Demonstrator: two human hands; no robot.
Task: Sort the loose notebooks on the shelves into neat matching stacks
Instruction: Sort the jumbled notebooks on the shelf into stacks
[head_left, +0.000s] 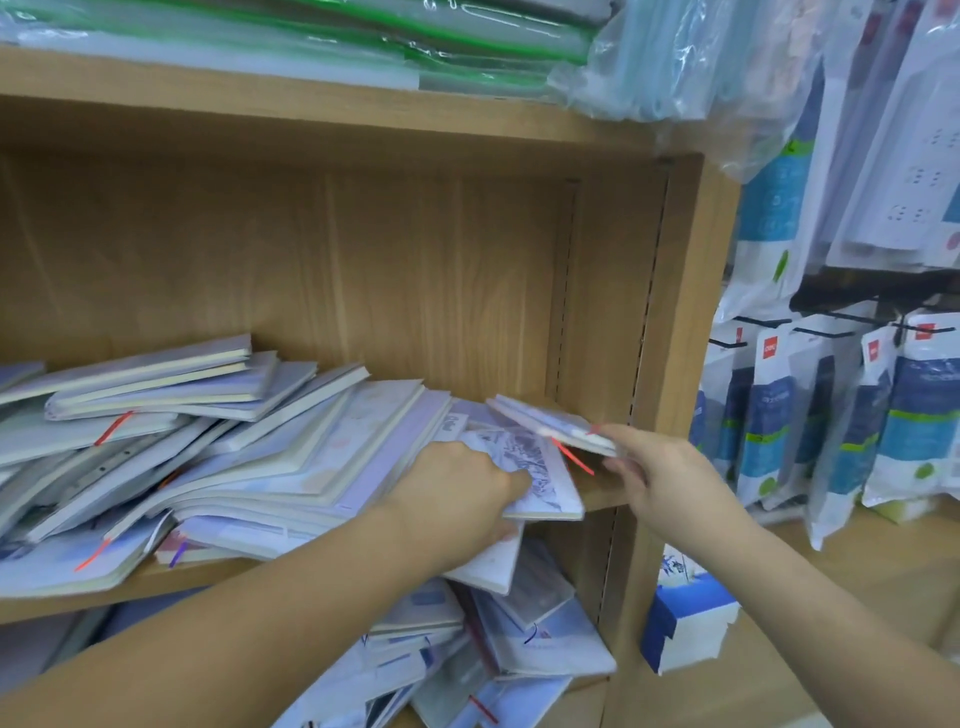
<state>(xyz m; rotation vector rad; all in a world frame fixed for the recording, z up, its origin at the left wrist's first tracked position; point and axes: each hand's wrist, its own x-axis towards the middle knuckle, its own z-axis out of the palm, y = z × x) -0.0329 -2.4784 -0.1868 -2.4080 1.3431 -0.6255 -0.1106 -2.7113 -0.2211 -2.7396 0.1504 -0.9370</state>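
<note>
l hand (460, 486) grips patterned notebook (540, 467) on shelf (156, 584); r hand (657, 467) pinches small notebook (545, 422), tilted.

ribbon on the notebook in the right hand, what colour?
Red; the ribbon shows clearly in the head view.

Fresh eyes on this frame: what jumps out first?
A messy heap of notebooks sprawls across the middle shelf, and a second jumble fills the space below it. At the heap's right end the left hand grips an illustrated notebook while the right hand holds a small notebook tilted beside it.
</note>
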